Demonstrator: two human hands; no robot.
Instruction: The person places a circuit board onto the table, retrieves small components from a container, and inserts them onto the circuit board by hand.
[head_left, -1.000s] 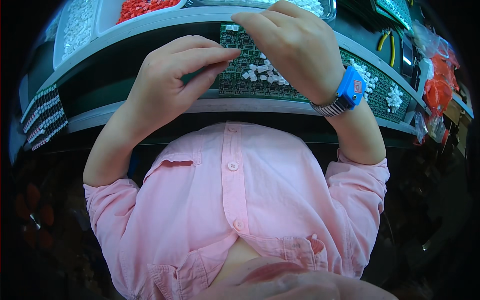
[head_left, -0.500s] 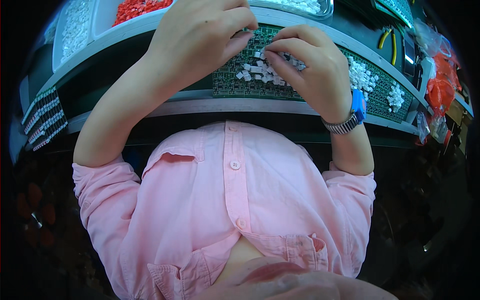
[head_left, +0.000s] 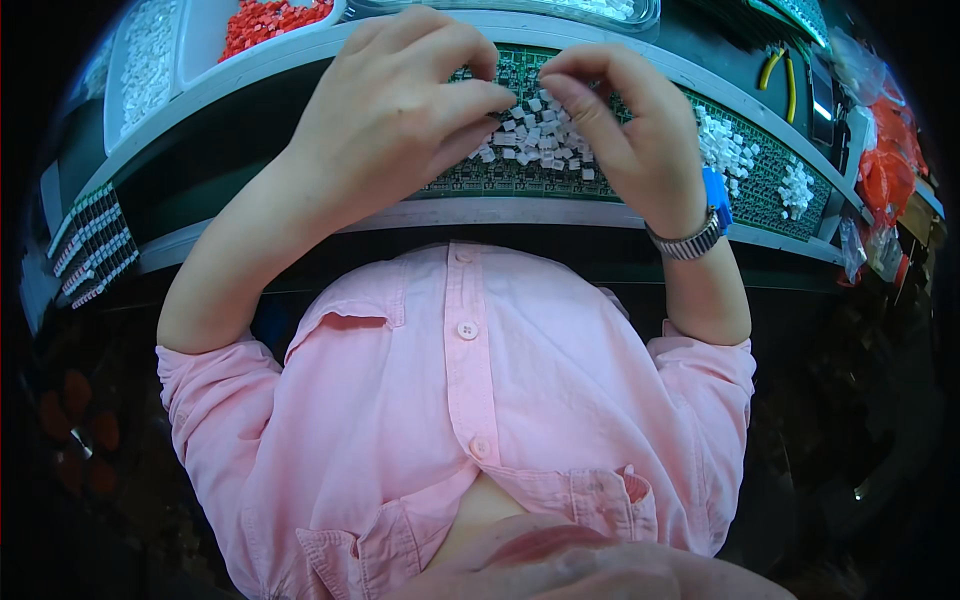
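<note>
one left hand (head_left: 400,115), one right hand (head_left: 645,130), three visible clusters of small white pieces (head_left: 545,140), one wristband (head_left: 684,244), one pair of yellow-handled pliers (head_left: 791,90), three shirt buttons (head_left: 467,330)

Cool, bluish light brightens a pink shirt (head_left: 380,420) as deep shadow fills the lower sides, the fisheye lens bending a grey rail (head_left: 500,210) and blackening the corners.
</note>
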